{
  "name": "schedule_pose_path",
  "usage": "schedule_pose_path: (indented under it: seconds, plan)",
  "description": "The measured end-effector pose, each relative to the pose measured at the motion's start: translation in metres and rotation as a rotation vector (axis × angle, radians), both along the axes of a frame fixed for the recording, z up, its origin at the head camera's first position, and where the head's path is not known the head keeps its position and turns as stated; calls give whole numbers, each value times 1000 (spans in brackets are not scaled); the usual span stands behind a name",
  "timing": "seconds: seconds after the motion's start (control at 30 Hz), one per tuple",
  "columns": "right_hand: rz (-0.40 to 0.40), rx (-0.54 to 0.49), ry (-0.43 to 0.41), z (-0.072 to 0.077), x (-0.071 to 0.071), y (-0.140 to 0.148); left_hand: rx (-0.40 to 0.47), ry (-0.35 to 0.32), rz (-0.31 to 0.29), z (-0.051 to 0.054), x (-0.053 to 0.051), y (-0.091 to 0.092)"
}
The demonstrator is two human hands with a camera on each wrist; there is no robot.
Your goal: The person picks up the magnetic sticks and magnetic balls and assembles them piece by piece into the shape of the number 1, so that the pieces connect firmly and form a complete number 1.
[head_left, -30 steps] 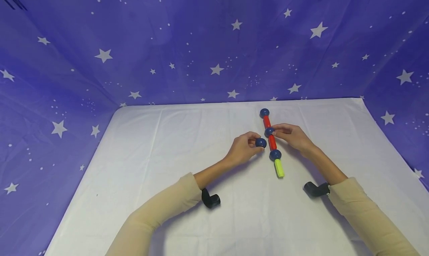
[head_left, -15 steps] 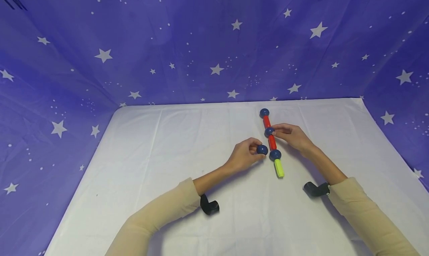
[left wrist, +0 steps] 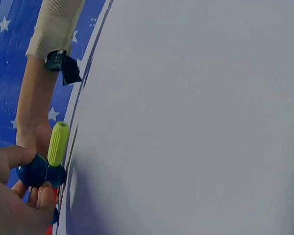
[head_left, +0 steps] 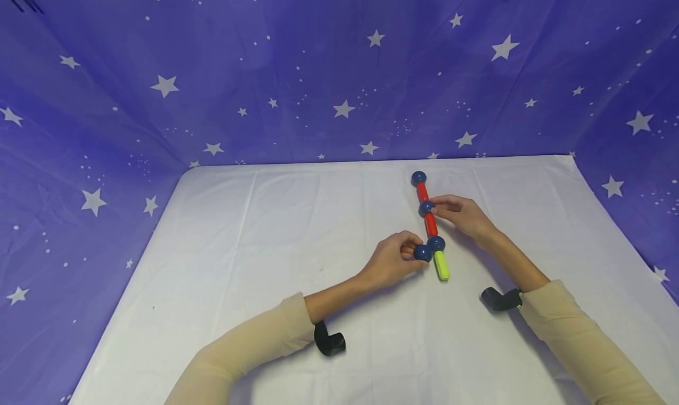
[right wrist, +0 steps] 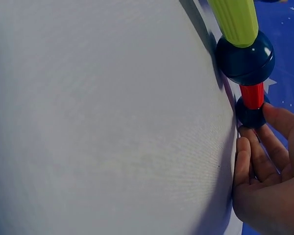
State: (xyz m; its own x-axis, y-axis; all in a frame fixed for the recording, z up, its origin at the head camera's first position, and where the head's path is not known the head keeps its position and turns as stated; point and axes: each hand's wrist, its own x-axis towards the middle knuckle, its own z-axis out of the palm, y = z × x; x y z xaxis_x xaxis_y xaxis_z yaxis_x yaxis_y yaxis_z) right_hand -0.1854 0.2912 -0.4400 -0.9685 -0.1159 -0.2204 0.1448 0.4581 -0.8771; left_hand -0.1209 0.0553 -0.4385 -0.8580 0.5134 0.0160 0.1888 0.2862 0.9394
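Observation:
A chain of blue balls and rods lies on the white-covered table. From the far end come a blue ball (head_left: 418, 178), a red rod (head_left: 422, 192), a middle blue ball (head_left: 426, 208), a second red rod (head_left: 431, 226), a near blue ball (head_left: 437, 243) and a yellow-green rod (head_left: 442, 266). My left hand (head_left: 393, 260) pinches a loose blue ball (head_left: 422, 253) between thumb and fingers, against or right beside the chain's near ball. My right hand (head_left: 462, 216) grips the middle ball; in the right wrist view its thumb and fingertips sit around that ball (right wrist: 250, 113).
The white tablecloth (head_left: 297, 216) spreads to both sides of the chain. A purple star-patterned backdrop (head_left: 297, 69) stands behind and beside the table. Black wrist-worn devices (head_left: 329, 341) stick out at both sleeve cuffs.
My left hand has moved toward the near side and slightly right with the blue ball, from beside the second red rod to the near ball. The right hand has stayed in place.

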Motion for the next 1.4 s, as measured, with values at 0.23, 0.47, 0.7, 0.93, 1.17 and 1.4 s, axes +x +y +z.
schedule_pose_path:
  seconds: [0.23, 0.47, 0.7, 0.93, 1.17, 1.4]
  plan:
    - [3, 1, -1, 0, 1, 1, 46, -65, -28, -3, 12, 1]
    - [8, -7, 8, -1, 0, 1, 28, -91, -67, -3, 23, 0]
    - [11, 23, -6, 0, 2, 0, 27, -71, -109, -8, 31, 2]
    - [9, 49, 3, 2, 4, -3, 9, -43, -125, -11, 35, 4]
    - [-1, 61, -12, 5, 8, -5, -16, -6, -141, -11, 37, 6]
    - [-10, 70, -13, 4, 13, -3, -35, 24, -143, -10, 38, 8]
